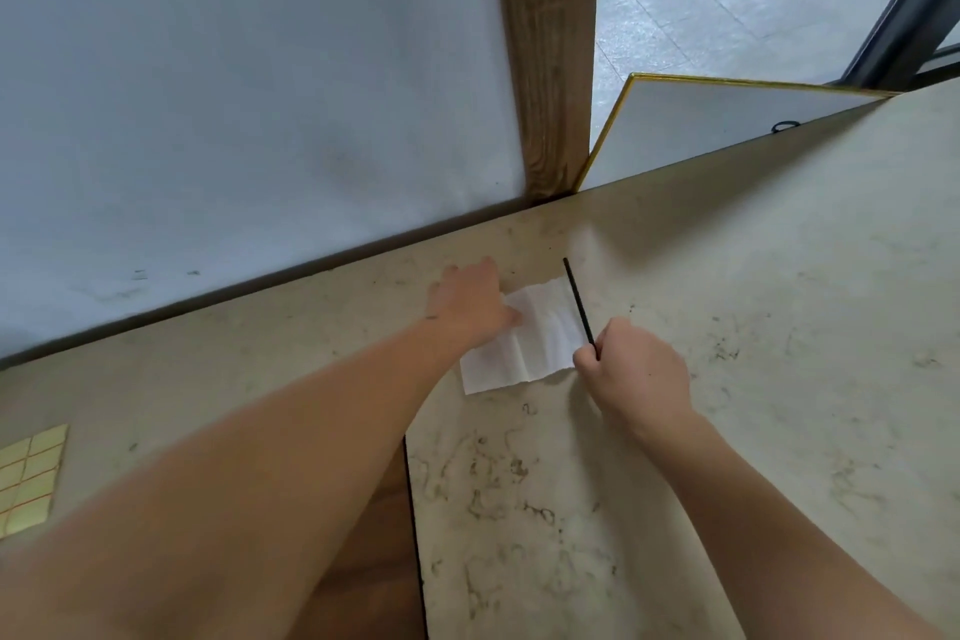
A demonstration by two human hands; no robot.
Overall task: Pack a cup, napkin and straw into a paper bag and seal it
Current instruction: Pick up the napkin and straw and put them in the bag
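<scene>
Both bare forearms are reaching forward over the pale marbled worktop (753,276). The left hand (467,299) is lying palm down with fingers straight, its grip released, pressing on the far left corner of the white napkin (530,340), which is lying unfolded and creased on the worktop. The right hand (636,369) is curling just beside the napkin's right edge, its grip pinching the lower end of the thin black straw (577,303), which is slanting away along that edge. The right hand is hiding the straw's lower tip.
</scene>
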